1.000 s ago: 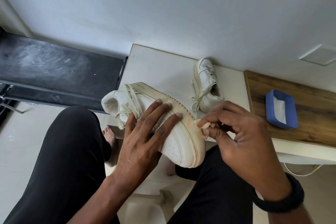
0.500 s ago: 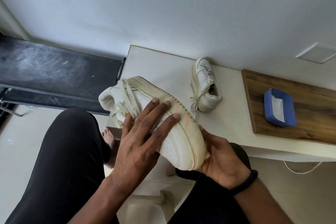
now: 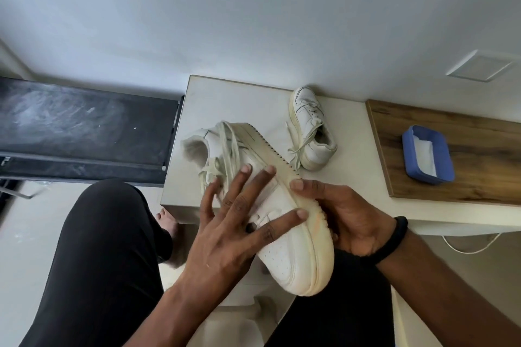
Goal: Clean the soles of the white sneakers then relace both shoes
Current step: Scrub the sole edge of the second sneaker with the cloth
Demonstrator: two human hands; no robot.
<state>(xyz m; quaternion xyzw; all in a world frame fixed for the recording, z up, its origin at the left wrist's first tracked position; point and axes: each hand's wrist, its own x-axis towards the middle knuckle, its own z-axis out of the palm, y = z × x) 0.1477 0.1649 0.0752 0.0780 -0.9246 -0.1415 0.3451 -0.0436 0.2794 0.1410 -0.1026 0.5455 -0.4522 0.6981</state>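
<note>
From the head camera, I saw that the right hand (image 3: 346, 220) had moved since half a second before. It had been cupped under the toe, and now it lay further up along the sole (image 3: 324, 262), thumb on the ridged edge and fingers curled behind it. I could not tell whether it still held the small wad it had pinched a second ago. The left hand (image 3: 234, 231) stayed flat on the sneaker (image 3: 284, 256), fingers straight and spread wide across the smooth white side. The shoe was tilted on its side over the person's lap at the near edge of the table (image 3: 239, 104), its rubber sole yellowed and its laces (image 3: 225, 149) loose. The second sneaker (image 3: 313, 132) stood unmoved further back on the matte white top. To the right, a rounded blue tray (image 3: 444, 155) sat on a grainy wooden board (image 3: 465, 191).
</note>
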